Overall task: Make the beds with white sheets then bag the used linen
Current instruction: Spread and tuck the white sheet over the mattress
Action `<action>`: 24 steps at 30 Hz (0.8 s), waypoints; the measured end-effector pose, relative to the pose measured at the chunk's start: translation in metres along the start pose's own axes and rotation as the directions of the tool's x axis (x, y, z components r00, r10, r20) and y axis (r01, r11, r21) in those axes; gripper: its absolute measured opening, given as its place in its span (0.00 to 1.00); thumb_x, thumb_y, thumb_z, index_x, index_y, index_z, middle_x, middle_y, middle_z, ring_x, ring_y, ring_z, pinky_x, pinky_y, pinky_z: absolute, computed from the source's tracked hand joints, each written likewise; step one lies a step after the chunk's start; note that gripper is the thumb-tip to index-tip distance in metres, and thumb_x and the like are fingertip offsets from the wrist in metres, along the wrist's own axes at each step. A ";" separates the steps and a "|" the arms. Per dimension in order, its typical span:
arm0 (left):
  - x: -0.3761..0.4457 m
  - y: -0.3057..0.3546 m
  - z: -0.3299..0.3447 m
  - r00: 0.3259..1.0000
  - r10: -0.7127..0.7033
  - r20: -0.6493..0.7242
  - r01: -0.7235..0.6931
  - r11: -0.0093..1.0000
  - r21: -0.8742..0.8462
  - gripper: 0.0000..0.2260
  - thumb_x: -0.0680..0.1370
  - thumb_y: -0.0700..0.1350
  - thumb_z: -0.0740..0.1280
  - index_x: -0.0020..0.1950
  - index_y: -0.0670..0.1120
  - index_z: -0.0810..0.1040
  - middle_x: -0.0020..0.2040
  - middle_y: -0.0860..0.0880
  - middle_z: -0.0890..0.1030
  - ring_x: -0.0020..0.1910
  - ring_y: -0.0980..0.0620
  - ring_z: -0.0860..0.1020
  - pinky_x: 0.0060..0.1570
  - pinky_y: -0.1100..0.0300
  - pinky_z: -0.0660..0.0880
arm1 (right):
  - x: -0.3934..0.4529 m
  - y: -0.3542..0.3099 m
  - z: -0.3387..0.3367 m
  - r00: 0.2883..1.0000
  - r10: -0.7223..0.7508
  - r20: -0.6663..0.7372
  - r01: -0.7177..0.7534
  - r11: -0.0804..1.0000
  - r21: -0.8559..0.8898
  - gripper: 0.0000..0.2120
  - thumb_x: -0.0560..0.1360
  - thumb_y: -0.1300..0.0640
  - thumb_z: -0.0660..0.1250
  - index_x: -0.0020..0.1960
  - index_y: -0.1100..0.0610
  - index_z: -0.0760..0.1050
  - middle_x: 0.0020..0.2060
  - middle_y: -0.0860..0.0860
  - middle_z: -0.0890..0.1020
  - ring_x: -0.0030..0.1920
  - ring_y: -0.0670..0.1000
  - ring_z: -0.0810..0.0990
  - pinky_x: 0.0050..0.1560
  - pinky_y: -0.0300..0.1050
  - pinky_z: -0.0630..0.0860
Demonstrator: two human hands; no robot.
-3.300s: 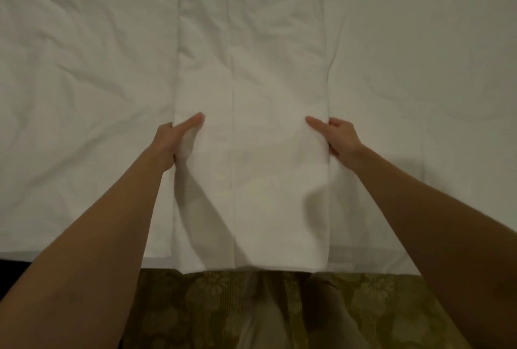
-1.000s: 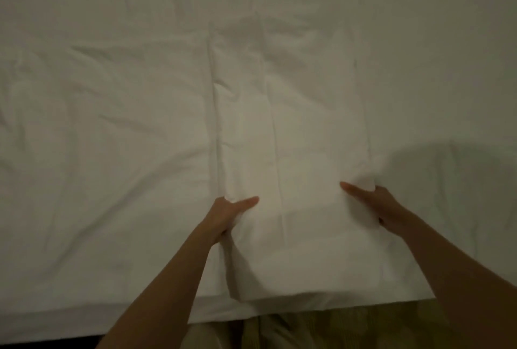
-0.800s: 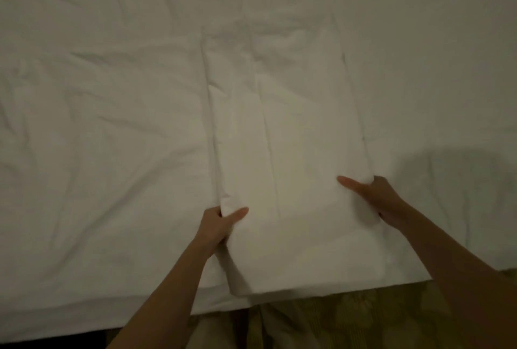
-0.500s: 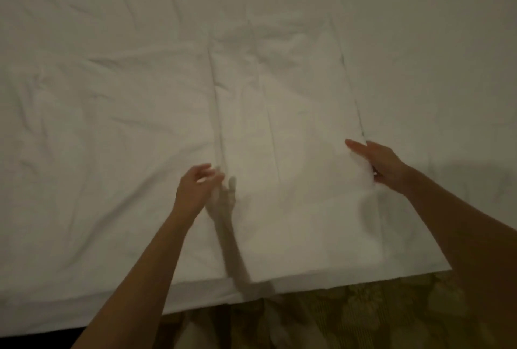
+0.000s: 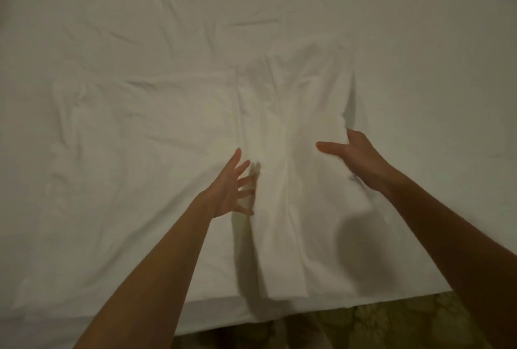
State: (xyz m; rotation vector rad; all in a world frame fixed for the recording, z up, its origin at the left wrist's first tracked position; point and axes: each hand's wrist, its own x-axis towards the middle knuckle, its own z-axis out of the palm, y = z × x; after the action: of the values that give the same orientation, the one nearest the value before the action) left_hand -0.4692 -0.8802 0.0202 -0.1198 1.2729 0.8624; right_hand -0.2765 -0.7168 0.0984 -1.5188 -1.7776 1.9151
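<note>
Both bare forearms reached forward over the bed (image 5: 112, 96), which was covered in a wrinkled white sheet. The left hand (image 5: 229, 189) was tilted on edge with its fingers spread and straight, holding nothing, at the left border of the folded white sheet (image 5: 291, 130). The right hand (image 5: 355, 155) lay along the fold's right side, thumb stretched across the cloth and fingers extended; whether it pinched the edge could not be told. The folded sheet lay lengthwise near the bed's front edge, above the patterned carpet (image 5: 391, 320).
</note>
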 end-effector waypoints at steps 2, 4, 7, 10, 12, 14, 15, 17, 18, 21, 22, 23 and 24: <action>-0.012 0.007 -0.006 1.000 0.014 0.011 -0.013 1.000 -0.025 0.37 0.72 0.72 0.53 0.78 0.57 0.57 0.77 0.49 0.63 0.75 0.40 0.62 0.49 0.35 0.71 | -0.005 -0.020 0.026 0.999 -0.048 0.020 0.048 0.998 -0.038 0.16 0.75 0.59 0.69 0.62 0.54 0.75 0.50 0.47 0.82 0.50 0.47 0.82 0.52 0.44 0.78; -0.025 0.019 -0.015 0.998 0.049 0.030 -0.047 0.997 -0.061 0.36 0.73 0.72 0.52 0.77 0.56 0.59 0.76 0.50 0.65 0.74 0.41 0.64 0.54 0.33 0.69 | -0.009 -0.040 0.057 0.995 -0.088 0.047 0.091 0.994 -0.060 0.13 0.75 0.59 0.68 0.60 0.53 0.76 0.48 0.45 0.83 0.47 0.47 0.83 0.47 0.45 0.80; -0.043 0.039 -0.037 0.993 0.104 0.050 -0.098 0.989 -0.110 0.37 0.72 0.74 0.53 0.76 0.56 0.64 0.74 0.51 0.68 0.71 0.41 0.67 0.65 0.29 0.60 | -0.012 -0.064 0.109 0.984 -0.146 0.103 0.153 0.985 -0.073 0.14 0.76 0.60 0.67 0.61 0.55 0.75 0.49 0.48 0.83 0.47 0.49 0.83 0.45 0.47 0.81; -0.063 0.059 -0.072 0.981 0.176 0.087 -0.160 0.973 -0.165 0.38 0.71 0.75 0.55 0.74 0.53 0.68 0.70 0.49 0.73 0.68 0.40 0.73 0.65 0.31 0.63 | -0.010 -0.076 0.170 0.964 -0.209 0.165 0.226 0.970 -0.092 0.17 0.74 0.59 0.68 0.62 0.56 0.74 0.49 0.51 0.83 0.47 0.49 0.83 0.47 0.45 0.80; -0.074 0.068 -0.099 0.972 0.227 0.056 -0.214 0.960 -0.182 0.38 0.72 0.74 0.54 0.69 0.48 0.74 0.62 0.44 0.79 0.61 0.39 0.77 0.63 0.37 0.70 | -0.006 -0.077 0.213 0.943 -0.237 0.234 0.265 0.959 -0.097 0.25 0.74 0.57 0.68 0.70 0.55 0.69 0.52 0.49 0.82 0.48 0.49 0.83 0.46 0.43 0.79; -0.079 0.071 -0.126 0.969 0.245 -0.017 -0.244 0.955 -0.166 0.35 0.73 0.72 0.54 0.58 0.44 0.79 0.49 0.42 0.83 0.49 0.43 0.81 0.54 0.48 0.76 | 0.000 -0.072 0.256 0.919 -0.186 0.346 0.249 0.958 -0.145 0.35 0.76 0.56 0.66 0.78 0.48 0.54 0.55 0.45 0.78 0.48 0.49 0.81 0.39 0.39 0.78; -0.077 0.068 -0.142 0.967 0.242 -0.079 -0.251 0.959 -0.129 0.34 0.74 0.71 0.54 0.55 0.43 0.80 0.46 0.43 0.83 0.46 0.45 0.82 0.50 0.51 0.78 | 0.003 -0.067 0.277 0.903 -0.121 0.412 0.211 0.961 -0.181 0.38 0.77 0.55 0.66 0.78 0.44 0.47 0.55 0.45 0.79 0.46 0.50 0.81 0.35 0.37 0.77; -0.072 0.056 -0.178 0.948 0.244 -0.203 -0.257 0.966 -0.041 0.32 0.76 0.70 0.54 0.60 0.46 0.79 0.51 0.45 0.84 0.49 0.47 0.83 0.52 0.53 0.77 | 0.014 -0.051 0.311 0.872 0.020 0.489 0.113 0.964 -0.240 0.40 0.77 0.51 0.66 0.78 0.43 0.44 0.54 0.51 0.82 0.47 0.50 0.81 0.40 0.38 0.75; -0.070 0.047 -0.196 0.937 0.228 -0.263 -0.238 0.971 -0.006 0.32 0.74 0.72 0.56 0.64 0.48 0.78 0.56 0.45 0.83 0.53 0.47 0.82 0.57 0.52 0.76 | 0.020 -0.039 0.323 0.872 0.068 0.485 0.075 0.960 -0.269 0.39 0.77 0.49 0.66 0.78 0.45 0.46 0.57 0.54 0.81 0.51 0.49 0.80 0.47 0.39 0.75; -0.048 0.006 -0.245 0.879 0.119 -0.462 -0.080 0.991 0.103 0.39 0.66 0.71 0.69 0.68 0.47 0.75 0.64 0.46 0.79 0.58 0.46 0.78 0.62 0.52 0.72 | 0.039 -0.004 0.327 0.948 0.085 0.307 0.037 0.928 -0.372 0.33 0.76 0.46 0.68 0.76 0.52 0.60 0.61 0.52 0.79 0.62 0.51 0.76 0.66 0.46 0.69; -0.046 -0.005 -0.252 0.861 0.121 -0.495 -0.060 0.989 0.137 0.34 0.69 0.65 0.71 0.67 0.44 0.75 0.62 0.46 0.79 0.55 0.46 0.78 0.58 0.53 0.73 | 0.042 0.008 0.322 0.979 0.064 0.196 0.011 0.933 -0.359 0.28 0.76 0.50 0.68 0.73 0.54 0.65 0.56 0.51 0.81 0.58 0.50 0.77 0.64 0.44 0.69; -0.043 -0.014 -0.254 0.854 0.136 -0.503 -0.053 0.983 0.176 0.28 0.73 0.58 0.72 0.65 0.42 0.75 0.60 0.46 0.79 0.51 0.47 0.79 0.54 0.55 0.73 | 0.044 0.019 0.317 0.997 0.021 0.073 0.003 0.951 -0.311 0.23 0.76 0.54 0.68 0.69 0.55 0.70 0.51 0.51 0.81 0.53 0.50 0.78 0.60 0.41 0.71; -0.042 -0.020 -0.253 0.859 0.155 -0.489 -0.055 0.976 0.213 0.23 0.74 0.52 0.72 0.64 0.41 0.75 0.58 0.46 0.80 0.49 0.47 0.79 0.51 0.56 0.74 | 0.045 0.028 0.310 0.998 -0.037 -0.052 0.021 0.962 -0.272 0.18 0.75 0.58 0.68 0.64 0.57 0.73 0.47 0.51 0.80 0.47 0.50 0.78 0.55 0.40 0.72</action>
State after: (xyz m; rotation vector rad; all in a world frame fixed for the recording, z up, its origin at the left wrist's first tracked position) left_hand -0.6569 -1.0481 -0.0346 -0.1271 1.8657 0.8229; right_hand -0.5028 -0.9070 -0.0092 -1.5986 -2.0946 1.6507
